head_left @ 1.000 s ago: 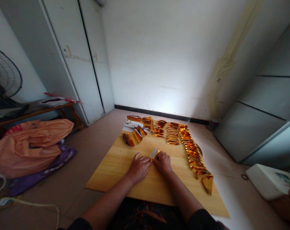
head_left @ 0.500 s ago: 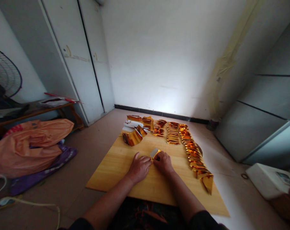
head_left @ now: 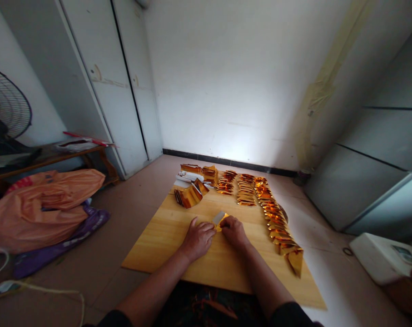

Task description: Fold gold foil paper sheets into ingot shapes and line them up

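One fan leads off at the far left, and just below it we've got an orange bag slumped over a purple bag on the floor. Across to my wooden board: a loose bundle of gold sheets sits curled near its far left corner, white paper right behind. Now my left hand, thumb poked out, fingers bent close together, their tips at the left edge of a foil sheet. That sheet lies on the board between my hands, part grey, part gold. On its right edge, my right hand, fingers curled well in; whether either hand pinches it, I can't tell. Beyond, two short rows of folded foil, then one long row down the right side, and off the board, a white box.
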Demonstrator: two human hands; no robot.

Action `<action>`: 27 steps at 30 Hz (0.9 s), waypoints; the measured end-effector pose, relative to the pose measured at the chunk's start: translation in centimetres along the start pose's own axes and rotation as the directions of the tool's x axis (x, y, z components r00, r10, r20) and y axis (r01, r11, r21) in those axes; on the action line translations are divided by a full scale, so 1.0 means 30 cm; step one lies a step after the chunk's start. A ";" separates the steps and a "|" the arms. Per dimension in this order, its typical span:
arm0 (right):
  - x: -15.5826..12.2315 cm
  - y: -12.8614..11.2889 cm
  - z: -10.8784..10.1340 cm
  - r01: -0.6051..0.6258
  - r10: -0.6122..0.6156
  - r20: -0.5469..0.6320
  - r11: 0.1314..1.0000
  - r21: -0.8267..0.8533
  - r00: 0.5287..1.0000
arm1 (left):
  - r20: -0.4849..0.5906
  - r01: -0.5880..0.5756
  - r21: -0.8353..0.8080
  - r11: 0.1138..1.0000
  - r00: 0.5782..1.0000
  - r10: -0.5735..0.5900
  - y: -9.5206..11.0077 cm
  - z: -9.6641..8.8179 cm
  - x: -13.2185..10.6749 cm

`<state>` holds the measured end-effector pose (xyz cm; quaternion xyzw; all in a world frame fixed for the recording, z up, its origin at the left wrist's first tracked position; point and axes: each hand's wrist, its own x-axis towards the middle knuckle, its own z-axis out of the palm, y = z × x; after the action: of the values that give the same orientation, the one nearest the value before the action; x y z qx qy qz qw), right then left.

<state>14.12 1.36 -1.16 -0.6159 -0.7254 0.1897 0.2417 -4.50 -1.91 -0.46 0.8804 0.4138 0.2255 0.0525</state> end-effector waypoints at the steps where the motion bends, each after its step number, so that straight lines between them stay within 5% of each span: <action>1: -0.002 -0.007 0.001 -0.011 0.011 -0.015 1.000 -0.022 1.000 | -0.001 -0.001 -0.002 1.000 1.000 0.001 -0.001 0.001 0.000; 27: 0.000 -0.067 0.015 -0.148 0.130 -0.126 0.977 -0.152 0.984 | 0.009 0.025 -0.019 0.999 1.000 -0.025 -0.001 0.006 -0.002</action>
<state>12.24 1.03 -0.38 -0.6926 -0.6782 0.1113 0.2189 -4.47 -1.90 -0.66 0.8755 0.4225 0.2250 0.0657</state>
